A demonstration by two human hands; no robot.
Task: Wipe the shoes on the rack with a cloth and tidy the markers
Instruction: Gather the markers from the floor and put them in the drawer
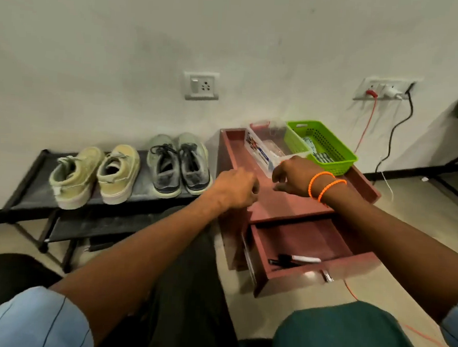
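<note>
Two markers [295, 260] lie side by side in the open drawer [306, 242] of a low reddish-brown cabinet [287, 203], near the drawer's front wall; one has a white barrel with a dark cap, the other is dark. On the black rack [35, 169] to the left stand two pairs of shoes, heels toward the camera: a beige pair [93, 174] and, just beside it on the right, a grey laced pair [178, 165]. A lower shelf of the rack is visible beneath. No cloth can be made out.

The left hand [235, 187] is held over the cabinet's left edge with fingers curled under; whether they pinch anything cannot be told. The right hand [293, 176], wearing two orange bands [325, 184] at the wrist, hangs above the cabinet top with fingers loosely curled downward, holding nothing visible.

At the back of the cabinet top sit a clear plastic box [267, 146] and, touching its right side, a green perforated basket [329, 144] with packets inside. On the wall behind are a socket plate [201, 85] and a second plate [383, 90] with plugs, from which an orange cable [366, 128] and a black cable [397, 124] hang
</note>
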